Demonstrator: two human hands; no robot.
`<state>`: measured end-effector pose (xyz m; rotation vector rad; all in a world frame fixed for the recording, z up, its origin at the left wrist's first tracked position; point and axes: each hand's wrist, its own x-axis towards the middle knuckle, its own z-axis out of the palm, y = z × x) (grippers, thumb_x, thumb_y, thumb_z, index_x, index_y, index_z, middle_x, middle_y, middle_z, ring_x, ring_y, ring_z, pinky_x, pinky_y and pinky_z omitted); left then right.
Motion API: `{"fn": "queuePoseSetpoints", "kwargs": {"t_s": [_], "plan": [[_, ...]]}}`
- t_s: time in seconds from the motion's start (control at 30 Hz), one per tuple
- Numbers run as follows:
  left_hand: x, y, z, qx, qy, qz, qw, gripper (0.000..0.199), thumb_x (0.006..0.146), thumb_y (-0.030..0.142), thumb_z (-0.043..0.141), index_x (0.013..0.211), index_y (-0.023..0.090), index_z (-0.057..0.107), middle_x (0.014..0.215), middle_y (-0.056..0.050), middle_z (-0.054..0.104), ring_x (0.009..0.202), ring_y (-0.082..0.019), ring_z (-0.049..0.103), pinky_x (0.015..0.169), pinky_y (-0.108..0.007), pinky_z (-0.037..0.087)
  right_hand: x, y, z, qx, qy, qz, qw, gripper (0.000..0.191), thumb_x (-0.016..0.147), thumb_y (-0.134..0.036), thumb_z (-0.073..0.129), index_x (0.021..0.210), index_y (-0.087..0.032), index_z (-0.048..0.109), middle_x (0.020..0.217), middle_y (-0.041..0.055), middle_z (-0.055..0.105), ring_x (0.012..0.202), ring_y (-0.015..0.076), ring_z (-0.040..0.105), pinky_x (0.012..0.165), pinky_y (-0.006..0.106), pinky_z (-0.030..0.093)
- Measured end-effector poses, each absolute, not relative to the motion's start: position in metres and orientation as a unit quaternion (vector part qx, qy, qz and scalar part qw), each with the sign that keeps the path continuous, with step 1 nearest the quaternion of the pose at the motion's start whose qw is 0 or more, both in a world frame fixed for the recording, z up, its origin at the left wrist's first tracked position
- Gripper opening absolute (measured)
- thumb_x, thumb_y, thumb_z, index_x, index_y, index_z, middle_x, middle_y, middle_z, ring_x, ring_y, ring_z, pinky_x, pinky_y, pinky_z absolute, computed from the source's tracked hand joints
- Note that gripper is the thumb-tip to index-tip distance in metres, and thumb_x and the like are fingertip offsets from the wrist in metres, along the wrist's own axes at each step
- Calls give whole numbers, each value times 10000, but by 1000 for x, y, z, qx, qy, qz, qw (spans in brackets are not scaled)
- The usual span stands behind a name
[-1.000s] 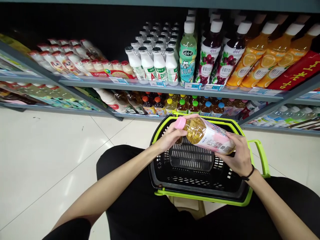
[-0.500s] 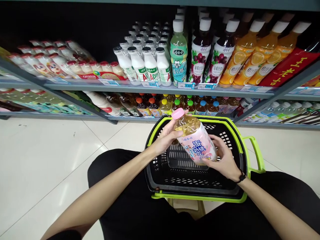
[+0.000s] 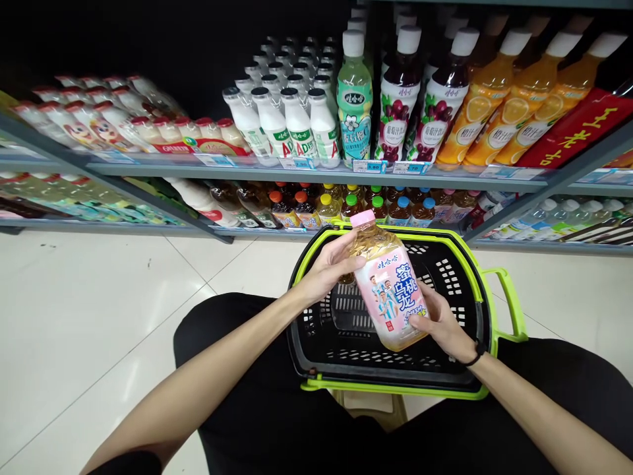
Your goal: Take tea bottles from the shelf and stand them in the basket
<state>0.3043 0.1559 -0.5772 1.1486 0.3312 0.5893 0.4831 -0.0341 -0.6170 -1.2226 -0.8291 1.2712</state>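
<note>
A large drink bottle with a pink cap, a pink label and amber liquid is held tilted over a black shopping basket with lime-green trim. My left hand grips it near the shoulder, thumb across the front and the other fingers partly behind. Lower down, my right hand is closed around the right side, its thumb resting on the label. The label faces up toward me. Beneath the bottle, part of the basket's slotted floor is hidden, and a small piece of something amber shows by my left hand.
Ahead stands a shelf with white milk-drink bottles, a green bottle, grape juice bottles and orange juice bottles. Several colour-capped bottles fill the lower shelf. The basket's green handle juts right, above my knee.
The bottle has been turned in my hands, so more of its label faces me, including the printed figures. Its base has swung a little toward me. Both hands keep hold.
</note>
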Motion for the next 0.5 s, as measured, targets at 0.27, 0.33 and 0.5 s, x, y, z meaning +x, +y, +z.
{"fn": "queuePoseSetpoints", "kwargs": {"t_s": [0.27, 0.33, 0.5], "plan": [[303, 150, -581, 532, 172, 290, 777, 641, 834, 373, 840, 1427, 229, 641, 1574, -107, 515, 1492, -334, 426, 1287, -505, 235, 481, -39, -624, -492, -268, 577, 594, 543, 774, -560, 845, 1171, -216, 707, 1213, 97, 739, 1125, 289, 703, 1046, 438, 545], [302, 147, -580, 527, 154, 294, 782, 652, 848, 337, 832, 1460, 281, 614, 1609, -76, 475, 1512, -314, 404, 1292, -495, 244, 480, -39, -626, -491, -212, 598, 597, 576, 763, -623, 819, 1145, -203, 721, 1178, 113, 753, 1089, 308, 717, 1034, 465, 551], [301, 138, -572, 569, 74, 293, 765, 648, 888, 198, 779, 1482, 362, 579, 1634, -38, 440, 1541, -284, 360, 1288, -475, 290, 480, -39, -635, -497, -145, 620, 589, 597, 768, -738, 712, 1043, -208, 726, 995, 104, 783, 990, 309, 739, 967, 468, 574]]}}
